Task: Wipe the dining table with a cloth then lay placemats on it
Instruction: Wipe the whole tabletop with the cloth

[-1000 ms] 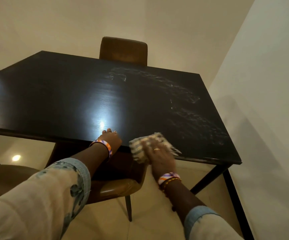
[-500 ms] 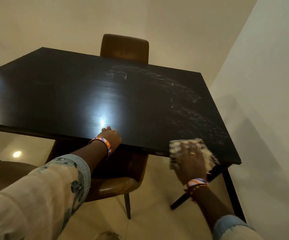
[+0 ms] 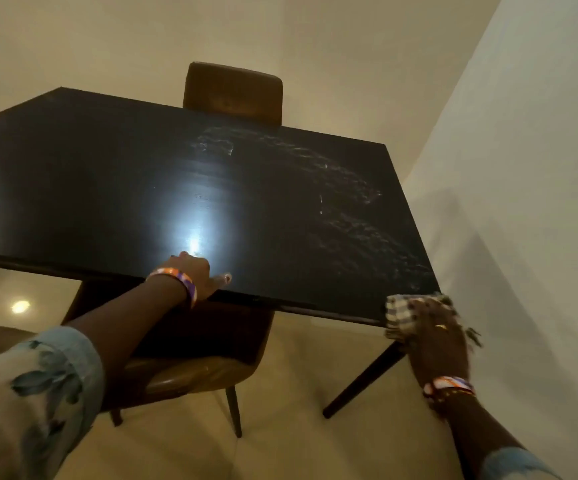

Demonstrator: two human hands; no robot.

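Observation:
A dark dining table (image 3: 114,188) fills the middle of the view, with wet wipe streaks across its right half. My right hand (image 3: 436,337) presses a checked cloth (image 3: 400,311) flat against the table's near right corner, the cloth hanging partly over the edge. My left hand (image 3: 195,271) rests on the near edge of the table, fingers lying on the top. No placemats are in view.
A brown chair (image 3: 190,372) is tucked under the near side and another brown chair (image 3: 233,91) stands at the far side. A white wall (image 3: 522,202) runs close along the table's right end. The floor is pale tile.
My right hand has slid the cloth rightward along the near edge to the near right corner. My left hand has stayed on the near edge.

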